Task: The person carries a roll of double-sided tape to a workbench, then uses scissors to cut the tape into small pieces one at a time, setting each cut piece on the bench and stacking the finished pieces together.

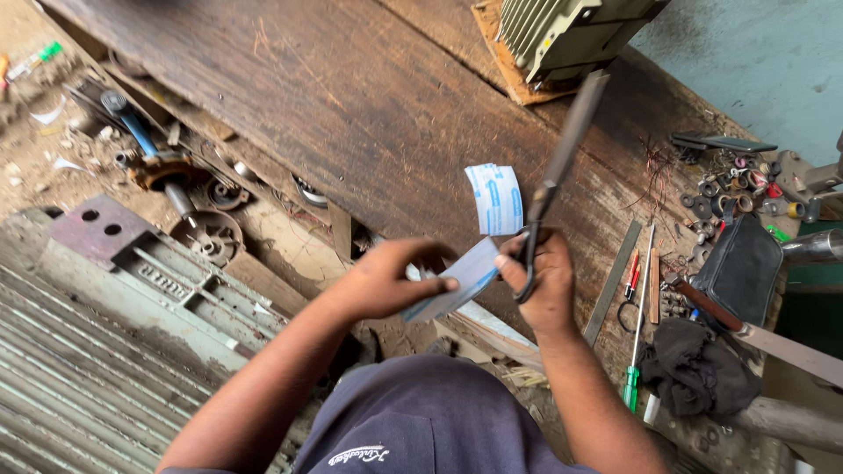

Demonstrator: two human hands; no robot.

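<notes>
My right hand (546,283) grips a pair of large dark scissors (562,162) by the handles, blades pointing up and away over the wooden bench. My left hand (391,281) pinches a white strip with blue print (461,279) between thumb and fingers. The strip runs from my left hand to the scissors, and its far end (496,199) stands up just left of the blades. Both hands hover above the bench's near edge.
The worn wooden bench (351,105) spans the view. A finned grey motor housing (571,31) sits at the back. At right lie a steel ruler (613,283), a green-handled screwdriver (636,351), a black pouch (742,268), a dark rag (698,369) and several small rings. Machine parts lie on the ground at left.
</notes>
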